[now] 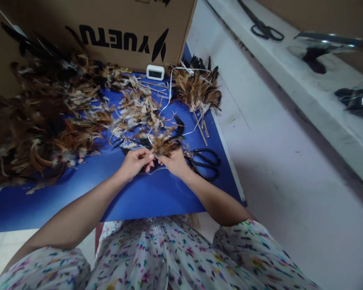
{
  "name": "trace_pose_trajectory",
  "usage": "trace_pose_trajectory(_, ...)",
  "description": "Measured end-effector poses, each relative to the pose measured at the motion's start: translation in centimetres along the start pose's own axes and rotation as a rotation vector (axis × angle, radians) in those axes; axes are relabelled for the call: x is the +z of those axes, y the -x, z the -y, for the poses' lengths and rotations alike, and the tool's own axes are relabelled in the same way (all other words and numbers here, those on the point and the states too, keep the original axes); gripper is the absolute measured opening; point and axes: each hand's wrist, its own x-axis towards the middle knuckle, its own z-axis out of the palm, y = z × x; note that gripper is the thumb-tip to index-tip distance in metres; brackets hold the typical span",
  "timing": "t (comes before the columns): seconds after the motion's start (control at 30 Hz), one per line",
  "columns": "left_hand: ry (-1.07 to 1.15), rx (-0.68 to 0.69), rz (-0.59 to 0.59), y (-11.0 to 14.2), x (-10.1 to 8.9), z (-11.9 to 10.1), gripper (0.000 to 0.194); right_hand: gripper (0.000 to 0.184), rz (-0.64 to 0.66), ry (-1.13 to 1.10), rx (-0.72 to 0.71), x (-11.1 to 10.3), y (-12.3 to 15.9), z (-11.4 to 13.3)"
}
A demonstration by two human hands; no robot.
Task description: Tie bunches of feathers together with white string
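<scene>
My left hand (136,162) and my right hand (175,162) meet over a blue table top (145,193). Both are closed, pinching the stem end of a small bunch of brown feathers (163,146) that fans away from me. A thin white string (157,170) runs under my fingers. Black scissors (204,162) lie on the blue surface just right of my right hand.
A big heap of brown and black feathers (39,121) covers the left of the table. A tied feather bundle (196,88) with sticks lies at the back right. A small white timer (155,72) stands before a cardboard box (124,28). Another pair of scissors (264,29) rests on a white ledge.
</scene>
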Motion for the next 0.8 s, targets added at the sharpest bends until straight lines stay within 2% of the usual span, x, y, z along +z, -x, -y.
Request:
trace_pose_trajectory(0.2, 0.014, 0.005, -0.052, 0.0, 0.1, 0.3, 0.038, 0.032, 0.028, 0.018, -0.03, -0.1, 0.4, 0.5)
trace_pose_trajectory(0.43, 0.048, 0.008, -0.107, 0.2, 0.4, 0.0, 0.036, 0.035, 0.062, -0.037, -0.004, 0.1, 0.3, 0.0)
trace_pose_trajectory(0.8, 0.021, -0.017, -0.167, 0.2, 0.4, 0.2, 0.04, 0.039, -0.002, -0.158, 0.115, 0.5, 0.7, 1.4)
